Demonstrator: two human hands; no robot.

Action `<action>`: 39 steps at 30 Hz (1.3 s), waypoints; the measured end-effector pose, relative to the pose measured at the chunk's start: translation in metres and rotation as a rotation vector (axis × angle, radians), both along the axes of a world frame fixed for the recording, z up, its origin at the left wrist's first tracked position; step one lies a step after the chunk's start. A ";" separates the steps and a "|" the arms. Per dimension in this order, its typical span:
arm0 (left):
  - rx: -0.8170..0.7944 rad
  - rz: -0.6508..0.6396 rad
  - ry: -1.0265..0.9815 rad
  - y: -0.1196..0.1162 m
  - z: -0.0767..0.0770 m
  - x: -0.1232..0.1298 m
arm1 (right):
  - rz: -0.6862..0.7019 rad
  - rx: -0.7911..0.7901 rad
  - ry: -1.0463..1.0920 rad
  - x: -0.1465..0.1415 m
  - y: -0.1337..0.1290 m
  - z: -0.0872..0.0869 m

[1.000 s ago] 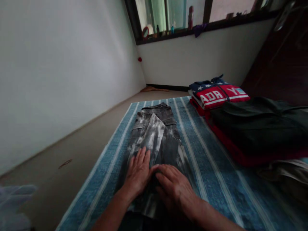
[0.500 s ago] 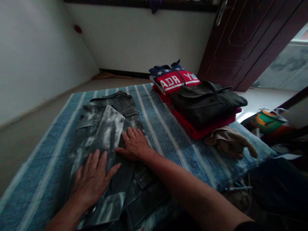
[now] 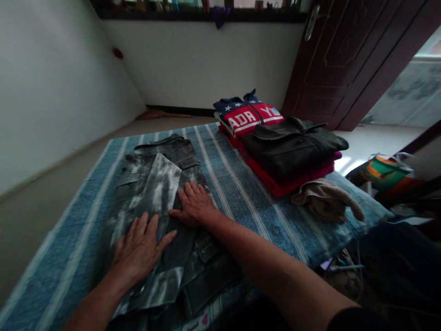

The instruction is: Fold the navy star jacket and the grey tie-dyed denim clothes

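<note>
A dark grey garment with whitish faded patches and flap pockets, seemingly cargo trousers [image 3: 161, 179], lies folded lengthwise on a blue striped bedspread [image 3: 237, 202]. My left hand [image 3: 139, 246] rests flat on its nearer left part, fingers spread. Farther up and to the right, my right hand [image 3: 195, 204] presses flat on the same cloth, thumb pointing left. Neither hand grips anything. Part of the cloth is hidden beneath both hands and my right forearm.
To the right lies a stack of folded clothes, with a dark jacket [image 3: 296, 142] on red cloth and a red-and-navy zip top [image 3: 246, 115] behind. A rolled beige cloth [image 3: 325, 200] sits near the bed's right edge. A dark red door [image 3: 330, 69] stands open beyond.
The view has tilted up slightly, showing more of the windowsill. Both hands stay in nearly the same places on the trousers, still flat.
</note>
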State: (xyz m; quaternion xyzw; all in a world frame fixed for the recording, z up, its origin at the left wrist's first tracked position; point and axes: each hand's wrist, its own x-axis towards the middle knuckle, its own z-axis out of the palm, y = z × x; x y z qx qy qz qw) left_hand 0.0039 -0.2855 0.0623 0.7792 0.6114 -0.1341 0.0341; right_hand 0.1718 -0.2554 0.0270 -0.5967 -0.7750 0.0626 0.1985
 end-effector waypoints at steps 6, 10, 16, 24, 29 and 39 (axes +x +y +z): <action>0.037 -0.002 -0.042 0.003 -0.001 -0.001 | 0.008 0.017 0.010 -0.001 0.002 -0.004; 0.109 0.005 0.040 0.007 -0.009 -0.002 | -0.016 -0.006 -0.017 -0.002 0.003 -0.004; 0.044 0.015 0.100 0.007 -0.020 -0.004 | -0.019 -0.019 0.008 -0.002 0.000 -0.001; 0.031 -0.005 -0.099 0.026 0.003 -0.015 | 0.013 -0.096 0.093 -0.009 -0.005 -0.002; 0.238 -0.041 -0.233 0.057 0.002 -0.010 | 0.010 -0.109 0.117 -0.011 -0.009 -0.003; 0.190 0.024 -0.230 0.122 -0.022 0.025 | 0.009 -0.148 0.106 -0.018 -0.010 -0.010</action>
